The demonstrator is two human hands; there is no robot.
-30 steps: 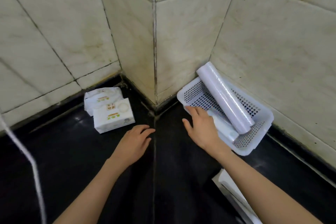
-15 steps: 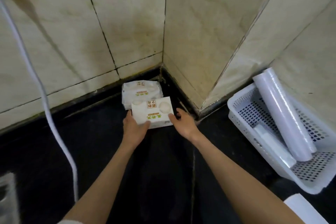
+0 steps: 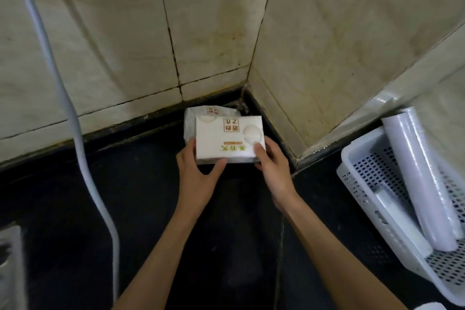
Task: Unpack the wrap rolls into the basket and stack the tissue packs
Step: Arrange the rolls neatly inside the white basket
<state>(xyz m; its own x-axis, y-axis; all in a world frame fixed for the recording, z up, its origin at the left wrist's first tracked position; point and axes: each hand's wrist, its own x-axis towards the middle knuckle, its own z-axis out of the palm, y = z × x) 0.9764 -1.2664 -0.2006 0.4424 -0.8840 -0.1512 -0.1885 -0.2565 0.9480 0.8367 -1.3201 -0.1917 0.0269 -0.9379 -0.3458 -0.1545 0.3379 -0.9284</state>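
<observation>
- Since the earlier frame the front pack [image 3: 227, 139] has been lifted and now overlaps the rear pack [image 3: 201, 114].
- Left hand [image 3: 198, 173]: thumb under the front pack's near edge, fingers curled round its left side.
- Right hand [image 3: 273, 168]: thumb on top of the front pack's right corner, fingers clamped on that side.
- Rear pack lies in the wall corner on the black worktop [image 3: 63, 196].
- Basket [image 3: 362, 191], far right, holds a large roll [image 3: 422, 178] leaning out and a smaller roll [image 3: 400, 219].
- White hose [image 3: 75, 133] hangs at left.
</observation>
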